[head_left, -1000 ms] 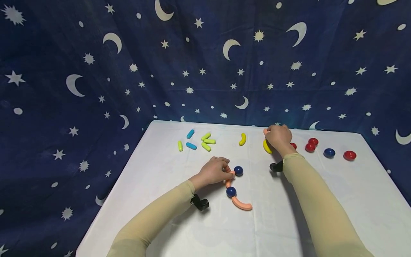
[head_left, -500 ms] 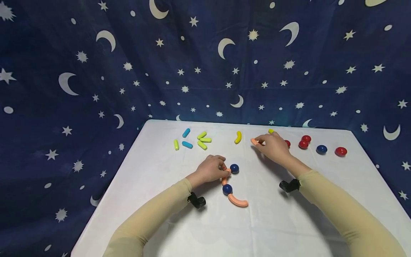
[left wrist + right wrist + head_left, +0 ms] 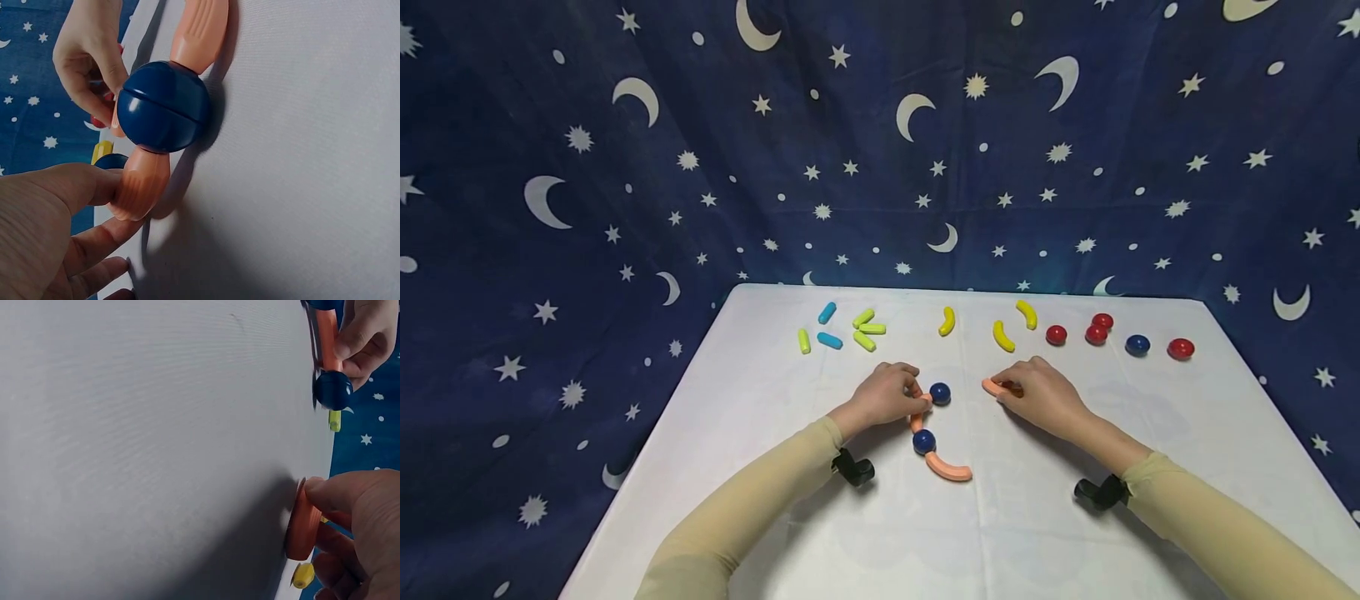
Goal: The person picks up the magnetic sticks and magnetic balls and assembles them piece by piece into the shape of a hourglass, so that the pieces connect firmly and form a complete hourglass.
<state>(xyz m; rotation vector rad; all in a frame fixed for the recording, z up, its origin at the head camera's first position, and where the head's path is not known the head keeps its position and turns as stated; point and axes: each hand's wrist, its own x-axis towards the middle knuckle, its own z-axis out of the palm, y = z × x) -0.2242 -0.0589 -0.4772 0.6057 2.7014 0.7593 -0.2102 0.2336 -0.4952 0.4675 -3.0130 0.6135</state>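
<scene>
In the head view, my left hand [image 3: 886, 393] pinches a peach-coloured curved stick [image 3: 142, 184] between thumb and fingers. That stick lies between two dark blue balls, an upper ball [image 3: 940, 393] and a lower ball [image 3: 924, 442]. From the lower ball a second peach curved stick [image 3: 947, 468] bends away to the right, its end touching the ball. To the right of this chain my right hand [image 3: 1043, 395] pinches a separate peach curved stick [image 3: 304, 525] low over the table. A gap lies between this stick and the upper ball. The fingers partly hide both held sticks.
Along the table's [image 3: 1045, 533] far side lie several green sticks [image 3: 872, 329], two light blue sticks [image 3: 830, 340] and three yellow curved sticks [image 3: 1003, 336]. Several red balls [image 3: 1056, 335] and another blue ball [image 3: 1137, 345] sit at the far right. A starry cloth [image 3: 850, 217] hangs behind.
My right hand has brought the peach curved stick from among the yellow sticks at the back toward me and closer to the chain. My left hand keeps its grip in place.
</scene>
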